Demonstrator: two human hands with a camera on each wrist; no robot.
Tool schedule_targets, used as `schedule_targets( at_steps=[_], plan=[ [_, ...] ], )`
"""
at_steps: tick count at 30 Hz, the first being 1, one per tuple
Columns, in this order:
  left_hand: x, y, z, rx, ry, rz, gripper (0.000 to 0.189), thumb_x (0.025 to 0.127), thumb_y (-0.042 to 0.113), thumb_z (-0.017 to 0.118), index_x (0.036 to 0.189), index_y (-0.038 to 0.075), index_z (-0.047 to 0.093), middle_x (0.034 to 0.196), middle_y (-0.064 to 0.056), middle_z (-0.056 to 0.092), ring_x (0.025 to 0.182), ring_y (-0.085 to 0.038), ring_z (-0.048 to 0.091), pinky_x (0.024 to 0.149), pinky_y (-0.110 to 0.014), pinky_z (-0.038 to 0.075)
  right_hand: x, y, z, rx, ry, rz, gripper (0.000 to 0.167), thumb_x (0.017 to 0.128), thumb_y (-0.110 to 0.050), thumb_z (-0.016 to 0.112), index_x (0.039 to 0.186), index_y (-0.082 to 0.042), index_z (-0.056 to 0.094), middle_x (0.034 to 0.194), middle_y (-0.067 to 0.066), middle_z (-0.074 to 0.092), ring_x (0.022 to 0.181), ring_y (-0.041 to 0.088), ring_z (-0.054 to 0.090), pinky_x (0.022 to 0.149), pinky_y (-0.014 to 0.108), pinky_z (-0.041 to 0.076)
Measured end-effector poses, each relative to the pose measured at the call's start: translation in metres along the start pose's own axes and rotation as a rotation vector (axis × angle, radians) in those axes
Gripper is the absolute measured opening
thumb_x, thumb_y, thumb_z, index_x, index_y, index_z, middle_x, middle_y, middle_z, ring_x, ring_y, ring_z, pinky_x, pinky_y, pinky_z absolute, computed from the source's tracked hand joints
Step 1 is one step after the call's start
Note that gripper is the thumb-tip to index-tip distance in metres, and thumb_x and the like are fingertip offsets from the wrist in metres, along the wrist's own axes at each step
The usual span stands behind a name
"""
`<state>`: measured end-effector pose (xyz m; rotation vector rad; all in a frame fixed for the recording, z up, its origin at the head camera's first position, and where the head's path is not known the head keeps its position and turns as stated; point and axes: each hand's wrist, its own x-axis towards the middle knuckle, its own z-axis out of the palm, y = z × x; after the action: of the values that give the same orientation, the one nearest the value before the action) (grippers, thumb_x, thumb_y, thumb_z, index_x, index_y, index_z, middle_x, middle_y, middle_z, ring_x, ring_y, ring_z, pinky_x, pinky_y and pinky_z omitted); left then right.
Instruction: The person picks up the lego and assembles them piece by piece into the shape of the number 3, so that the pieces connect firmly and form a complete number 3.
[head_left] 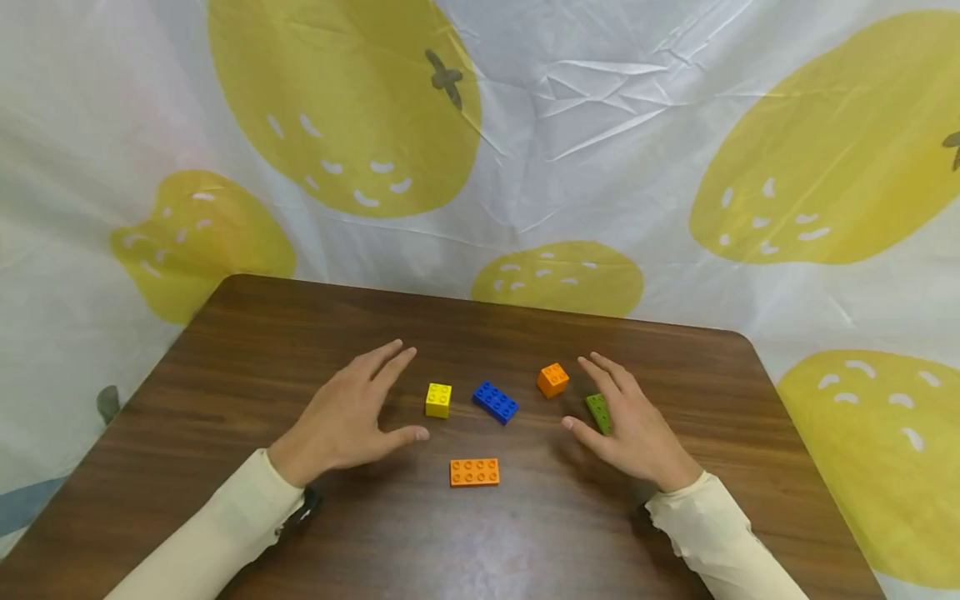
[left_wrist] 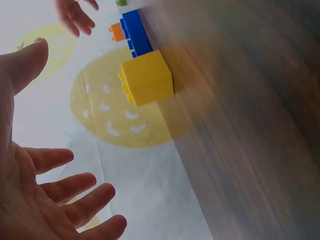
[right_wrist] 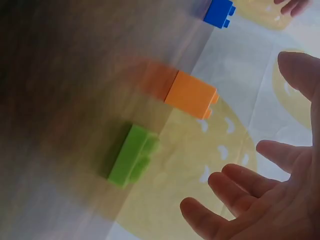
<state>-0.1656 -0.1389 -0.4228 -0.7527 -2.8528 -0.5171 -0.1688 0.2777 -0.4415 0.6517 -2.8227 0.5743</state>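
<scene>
My left hand [head_left: 347, 410] is held over the table with fingers spread, holding nothing. Just right of it sits a small square yellow toy brick [head_left: 438, 401], its studs upward. A blue brick [head_left: 495, 402] lies at a slant in the middle. Closer to me is a long orange brick [head_left: 474, 472]. My right hand [head_left: 633, 421], also with fingers extended and nothing in its grasp, hovers over a green brick [head_left: 597, 412] and partly hides it in the head view. A small orange brick [right_wrist: 191, 95] stands left of those fingertips.
The bricks lie on a dark brown wooden table [head_left: 360, 533] with rounded far corners. Behind it hangs a white curtain [head_left: 600, 125] printed with large yellow lemons. A dark band [head_left: 300, 510] shows under the left wrist.
</scene>
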Motion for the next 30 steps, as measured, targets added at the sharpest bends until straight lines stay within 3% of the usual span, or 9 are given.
schedule_targets(
  at_steps=[13, 20, 23, 30],
  plan=[
    [-0.007, 0.011, 0.004, -0.115, -0.026, 0.010, 0.096, 0.088, 0.065, 0.077, 0.162, 0.016, 0.041, 0.165, -0.013, 0.043, 0.141, -0.038, 0.056, 0.103, -0.058, 0.057, 0.008, -0.009, 0.007, 0.140, 0.020, -0.070, 0.078, 0.098, -0.036, 0.077, 0.162, -0.013, 0.038, 0.165, 0.016, 0.039, 0.147, 0.039, 0.046, 0.115, 0.064, 0.044],
    [-0.007, 0.018, 0.011, -0.195, -0.062, 0.022, 0.085, 0.089, 0.059, 0.079, 0.156, 0.015, 0.049, 0.155, -0.009, 0.052, 0.133, -0.032, 0.062, 0.105, -0.053, 0.057, 0.013, -0.002, 0.013, 0.175, 0.057, -0.090, 0.073, 0.095, -0.022, 0.082, 0.156, -0.004, 0.047, 0.157, 0.019, 0.049, 0.139, 0.039, 0.054, 0.105, 0.058, 0.054],
    [-0.006, 0.021, 0.014, -0.230, -0.088, 0.040, 0.079, 0.090, 0.058, 0.080, 0.151, 0.016, 0.053, 0.150, -0.006, 0.054, 0.131, -0.028, 0.063, 0.106, -0.050, 0.056, 0.016, 0.000, 0.014, 0.224, 0.069, -0.071, 0.071, 0.093, -0.016, 0.084, 0.153, -0.002, 0.049, 0.152, 0.019, 0.053, 0.133, 0.039, 0.059, 0.099, 0.054, 0.059],
    [-0.003, 0.031, 0.019, -0.302, -0.144, 0.094, 0.066, 0.092, 0.046, 0.082, 0.144, 0.011, 0.060, 0.138, -0.005, 0.059, 0.124, -0.027, 0.065, 0.104, -0.050, 0.056, 0.023, 0.003, 0.016, 0.316, 0.062, -0.012, 0.066, 0.093, -0.014, 0.083, 0.150, 0.000, 0.052, 0.146, 0.018, 0.058, 0.129, 0.038, 0.064, 0.101, 0.048, 0.059]
  ],
)
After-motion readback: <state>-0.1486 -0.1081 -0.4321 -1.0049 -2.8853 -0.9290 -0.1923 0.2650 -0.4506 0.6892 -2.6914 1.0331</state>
